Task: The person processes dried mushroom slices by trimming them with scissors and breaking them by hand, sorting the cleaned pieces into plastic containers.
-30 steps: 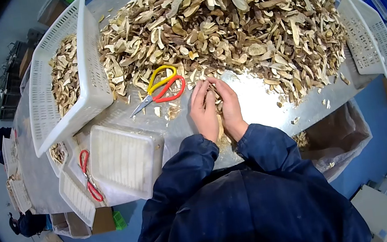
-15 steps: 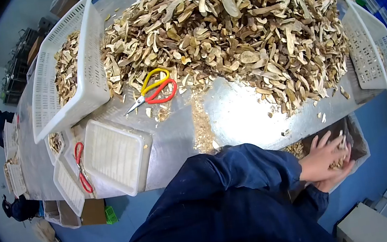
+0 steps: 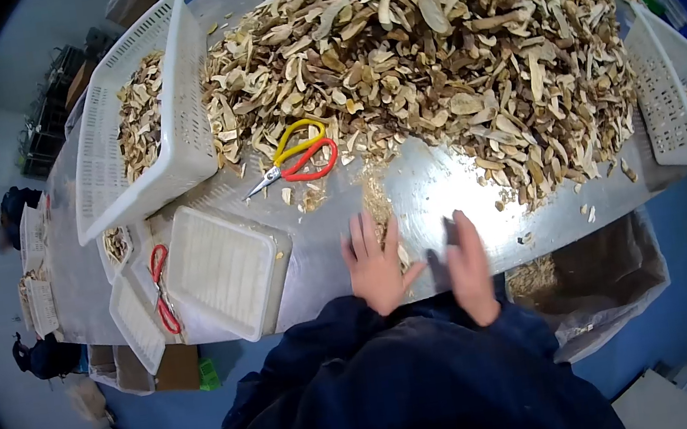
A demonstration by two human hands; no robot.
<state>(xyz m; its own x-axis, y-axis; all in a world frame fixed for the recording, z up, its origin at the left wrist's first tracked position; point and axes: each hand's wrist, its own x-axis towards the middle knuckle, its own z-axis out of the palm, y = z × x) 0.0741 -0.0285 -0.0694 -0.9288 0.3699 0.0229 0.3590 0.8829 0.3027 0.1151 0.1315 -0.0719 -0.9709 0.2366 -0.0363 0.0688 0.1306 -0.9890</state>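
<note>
My left hand [image 3: 376, 273] lies flat with fingers spread near the front edge of the metal table [image 3: 323, 257]. Its fingertips are at the lower end of a strip of brown crumbs [image 3: 374, 193]. Slightly blurred, my right hand [image 3: 472, 275] is held edge-on above the table edge, fingers stretched out, with nothing seen in it. Beyond both hands rises a large pile of dried mushroom slices [image 3: 427, 62]. Scissors with one yellow and one red handle [image 3: 307, 154] rest at the near left side of the pile.
A lined bin [image 3: 607, 274] with crumbs stands below the table edge at right. White crates [image 3: 191, 130] flank the pile. At left are a shallow white tray [image 3: 220, 271], red-handled scissors [image 3: 162, 288] and a white lid [image 3: 137, 322]. A person [image 3: 47, 353] is at far left.
Both hands have moved left from over the bin to the table edge and come apart. The small pieces they held are no longer in them. The view has shifted slightly.
</note>
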